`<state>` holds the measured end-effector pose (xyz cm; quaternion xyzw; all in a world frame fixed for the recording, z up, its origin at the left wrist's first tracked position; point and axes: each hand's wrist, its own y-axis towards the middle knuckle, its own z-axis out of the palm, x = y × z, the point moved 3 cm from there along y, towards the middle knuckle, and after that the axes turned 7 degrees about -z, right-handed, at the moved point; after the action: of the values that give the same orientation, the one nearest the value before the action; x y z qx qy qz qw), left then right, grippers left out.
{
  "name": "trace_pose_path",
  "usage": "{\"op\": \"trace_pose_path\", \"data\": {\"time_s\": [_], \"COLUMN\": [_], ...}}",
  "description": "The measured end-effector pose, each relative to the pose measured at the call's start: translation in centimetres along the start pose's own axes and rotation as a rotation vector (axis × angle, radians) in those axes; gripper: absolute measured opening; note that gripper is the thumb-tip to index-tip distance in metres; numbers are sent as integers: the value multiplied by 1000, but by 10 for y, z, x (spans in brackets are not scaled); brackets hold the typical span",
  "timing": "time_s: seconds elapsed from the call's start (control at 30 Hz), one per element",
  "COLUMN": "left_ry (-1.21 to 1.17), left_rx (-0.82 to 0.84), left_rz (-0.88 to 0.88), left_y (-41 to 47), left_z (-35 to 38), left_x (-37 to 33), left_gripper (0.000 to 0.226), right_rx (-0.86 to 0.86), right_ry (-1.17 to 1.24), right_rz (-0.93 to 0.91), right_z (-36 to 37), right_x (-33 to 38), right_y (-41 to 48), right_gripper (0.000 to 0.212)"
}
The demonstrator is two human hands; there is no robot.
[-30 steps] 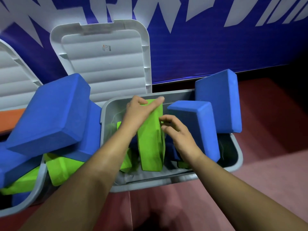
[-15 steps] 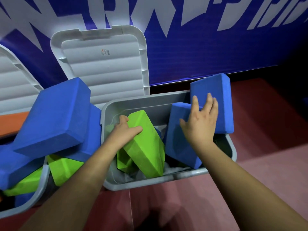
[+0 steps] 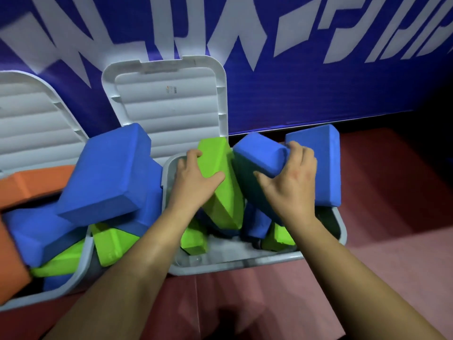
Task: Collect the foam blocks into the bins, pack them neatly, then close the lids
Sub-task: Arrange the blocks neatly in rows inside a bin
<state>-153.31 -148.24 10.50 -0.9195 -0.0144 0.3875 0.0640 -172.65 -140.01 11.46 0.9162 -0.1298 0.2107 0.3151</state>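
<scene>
Left hand [image 3: 193,186] grips one green block [image 3: 226,204], right hand [image 3: 291,186] blue block [image 3: 259,153].

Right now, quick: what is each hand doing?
Left hand: grips the green block standing in the bin.
Right hand: grips the tilted blue block beside it.

A single wide-angle camera is mounted on my head. It faces forward and down, close above the open bin [image 3: 245,263]. My left forearm [image 3: 127,278] and right forearm [image 3: 355,278] enter from the bottom edge; the wall [image 3: 318,94] fills the top.
</scene>
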Motion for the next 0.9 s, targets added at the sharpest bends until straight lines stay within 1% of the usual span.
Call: {"op": "trace_pose_path", "data": {"time_s": [0.07, 0.13, 0.2, 0.3, 0.37, 0.47, 0.53, 0.63, 0.7, 0.73, 0.83, 0.9], "left_ry": [-24, -54, -87, -168, -267, -483, -547, -608, -697, -729, -759, -720], "left_rx": [-95, -157, -214, -332, -399, -461, -489, -463, -428, -403, -302, -263], "left_rz": [66, 99, 110, 87, 20, -158, -251, -341, -395, -419, -404, -377], "left_y": [1, 7, 16, 27, 33, 40, 39, 33, 31, 32, 36, 38], "left_z": [-30, -63, -97, -151, -186, -230, -252, -262, -261, -258, -249, -243], "left_x": [-23, -39, -46, -44, -32, 4, 31, 67, 84, 91, 96, 100], "left_gripper": [65, 66, 66, 64, 59, 49, 42, 31, 35, 36, 18, 16], "right_rx": [-63, -77, -58, -62, -90, -121, -141, -177, -173, -143, 33, 195], "right_ry": [98, 183, 264, 377, 427, 486, 553, 691, 839, 920, 1208, 1340], "right_rz": [65, 128, 181, 256, 296, 389, 462, 541, 621, 673, 813, 860], "right_z": [-12, -18, -22, -23, -20, -19, -23, -26, -21, -17, 1, 12], "right_x": [14, 30, 49, 76, 92, 112, 123, 136, 144, 149, 171, 190], "right_y": [12, 28, 46, 68, 78, 85, 88, 94, 98, 99, 98, 93], "right_gripper": [88, 94, 93, 84, 83, 85, 80, 72, 66, 65, 65, 59]}}
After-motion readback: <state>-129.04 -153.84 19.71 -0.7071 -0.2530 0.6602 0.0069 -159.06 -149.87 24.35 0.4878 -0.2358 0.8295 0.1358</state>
